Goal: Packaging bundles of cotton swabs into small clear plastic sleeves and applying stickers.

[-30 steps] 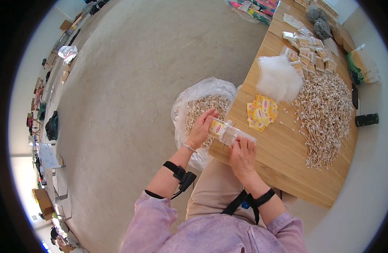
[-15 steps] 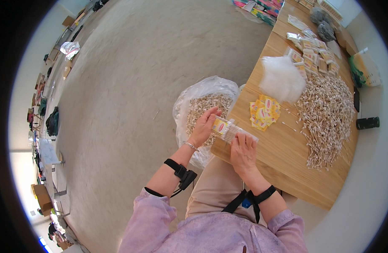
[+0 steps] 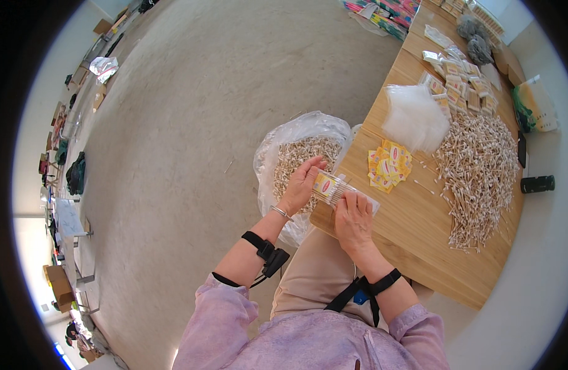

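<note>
Cotton-swab packet [image 3: 331, 187], a small clear bag with a yellow label card inside, held just over the near worktop [image 3: 419, 246] edge, pinched between both hands. Left hand [image 3: 301, 185] closed on its left end, fingers curled over the top; right hand [image 3: 353, 219] gripping the right end from below, thumb on the swabs. Looks filled but not yet set down, so judged mid-way through one packet. Ahead of the right hand, a small stack of yellow label cards [image 3: 389, 165] waiting; beyond it a pile of empty clear bags [image 3: 414, 117]; to the right a broad heap of loose cotton swabs [image 3: 478, 176], so plenty apparently left. Farther off, rows of finished packets [image 3: 460, 83]. Beneath the left hand, a big plastic sack [image 3: 305, 157] on the floor, full of swabs.
</note>
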A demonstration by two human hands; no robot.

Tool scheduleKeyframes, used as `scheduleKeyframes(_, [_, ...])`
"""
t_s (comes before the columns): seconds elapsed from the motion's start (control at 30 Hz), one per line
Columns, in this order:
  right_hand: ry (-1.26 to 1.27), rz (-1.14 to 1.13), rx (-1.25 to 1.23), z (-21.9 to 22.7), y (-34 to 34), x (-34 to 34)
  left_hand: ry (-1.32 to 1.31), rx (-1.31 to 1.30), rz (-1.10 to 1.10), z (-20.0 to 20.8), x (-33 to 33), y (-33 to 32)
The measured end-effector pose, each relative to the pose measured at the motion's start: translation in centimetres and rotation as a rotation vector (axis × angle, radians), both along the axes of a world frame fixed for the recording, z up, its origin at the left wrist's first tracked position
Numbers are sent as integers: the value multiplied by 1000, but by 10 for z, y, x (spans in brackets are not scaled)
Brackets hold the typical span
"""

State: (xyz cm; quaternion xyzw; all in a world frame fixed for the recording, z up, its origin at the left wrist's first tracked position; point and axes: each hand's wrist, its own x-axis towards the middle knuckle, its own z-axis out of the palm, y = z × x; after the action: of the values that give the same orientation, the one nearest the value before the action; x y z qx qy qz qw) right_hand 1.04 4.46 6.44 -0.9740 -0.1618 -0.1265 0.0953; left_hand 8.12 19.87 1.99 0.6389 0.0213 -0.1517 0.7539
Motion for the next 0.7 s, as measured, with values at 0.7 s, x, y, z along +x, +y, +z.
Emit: scheduleKeyframes(0.7, [-66,-379,1103,-26,-3,-1,34,-40,2,3,3,7])
